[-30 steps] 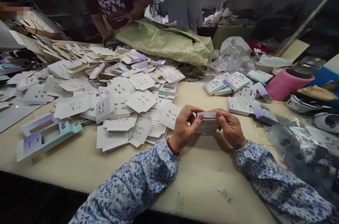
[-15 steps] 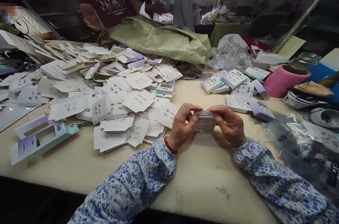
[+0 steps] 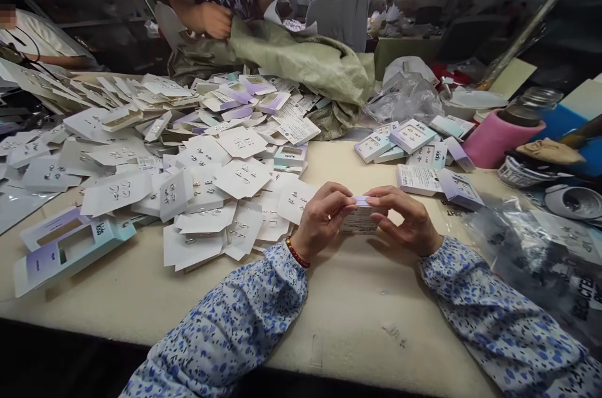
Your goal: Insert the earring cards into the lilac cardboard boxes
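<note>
Between my hands stands a small cardboard box (image 3: 359, 222), its printed back facing me and a pale purple end flap at the top. My left hand (image 3: 325, 217) grips the box's left side, thumb on the printed face. The fingers of my right hand (image 3: 405, 217) touch the flap at the upper right, with the thumb lifted a little off the face. The far side of the box is hidden. To the left lies a heap of white cards (image 3: 242, 177) with small metal earrings. Several filled boxes (image 3: 414, 136) lie beyond my right hand.
Flat window boxes (image 3: 75, 254) lie at the left front. A green woven sack (image 3: 301, 59) is behind the heap, with a co-worker's hand (image 3: 214, 20) on it. At right stand a pink roll (image 3: 503, 138) and clear plastic bags (image 3: 522, 247).
The top flap now shows pale purple, and my right thumb has come away from the box's face. Across the table, the co-worker's hand has moved onto the sack, which has shifted.
</note>
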{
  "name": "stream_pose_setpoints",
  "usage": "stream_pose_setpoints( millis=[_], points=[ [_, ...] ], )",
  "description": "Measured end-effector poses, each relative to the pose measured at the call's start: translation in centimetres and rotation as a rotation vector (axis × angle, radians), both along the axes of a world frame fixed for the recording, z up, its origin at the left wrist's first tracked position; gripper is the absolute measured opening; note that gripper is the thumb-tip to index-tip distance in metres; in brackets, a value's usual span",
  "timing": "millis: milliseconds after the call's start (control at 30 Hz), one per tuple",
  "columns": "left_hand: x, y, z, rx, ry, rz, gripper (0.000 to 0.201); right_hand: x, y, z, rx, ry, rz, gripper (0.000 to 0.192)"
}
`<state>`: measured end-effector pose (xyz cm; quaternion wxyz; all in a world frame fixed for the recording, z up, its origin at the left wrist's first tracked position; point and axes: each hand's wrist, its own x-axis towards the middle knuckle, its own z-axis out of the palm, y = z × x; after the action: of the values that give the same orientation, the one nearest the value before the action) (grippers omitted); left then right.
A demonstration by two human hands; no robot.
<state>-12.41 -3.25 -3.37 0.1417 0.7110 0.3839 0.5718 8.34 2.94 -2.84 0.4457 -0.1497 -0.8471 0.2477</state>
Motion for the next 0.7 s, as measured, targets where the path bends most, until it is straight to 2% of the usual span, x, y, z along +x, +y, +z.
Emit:
stream_pose_setpoints(
  millis=[133, 167, 233, 300, 367, 467, 567, 633, 700],
  points=[
    [-0.1, 0.2, -0.7, -0.033, -0.006, 0.020, 0.007, -0.1, 0.2, -0.7, -0.038, 0.021, 0.008, 0.022],
    [0.1, 0.2, -1.0, -0.062, -0.012, 0.032, 0.012, -0.1, 0.0, -0.9, -0.051, 0.037, -0.004, 0.021],
    [0.4, 0.1, -1.4, -0.115, -0.014, 0.055, 0.026, -0.1, -0.3, -1.1, -0.043, 0.085, -0.065, 0.018],
    [0.8, 0.0, -1.5, -0.123, -0.015, 0.056, 0.029, -0.1, -0.8, -1.1, 0.002, 0.112, -0.159, 0.018],
    [1.0, -0.2, -1.3, -0.067, -0.018, 0.039, 0.021, -0.1, -1.1, -0.9, 0.078, 0.080, -0.232, 0.022],
    [1.0, -0.5, -0.8, 0.019, -0.001, 0.025, 0.019, -0.1, -1.1, -0.6, 0.225, -0.032, -0.249, 0.026],
    [0.9, -0.8, -0.5, -0.006, -0.004, 0.077, 0.022, 0.3, -0.8, 0.0, 0.385, -0.098, -0.249, 0.027],
    [0.9, -1.0, -0.6, -0.021, -0.020, 0.154, 0.026, 1.2, -0.2, 0.7, 0.529, -0.080, -0.367, 0.032],
    [1.0, -1.0, -0.8, 0.007, -0.014, 0.215, 0.030, 2.7, 0.7, 1.6, 0.692, -0.056, -0.606, 0.038]
  ],
)
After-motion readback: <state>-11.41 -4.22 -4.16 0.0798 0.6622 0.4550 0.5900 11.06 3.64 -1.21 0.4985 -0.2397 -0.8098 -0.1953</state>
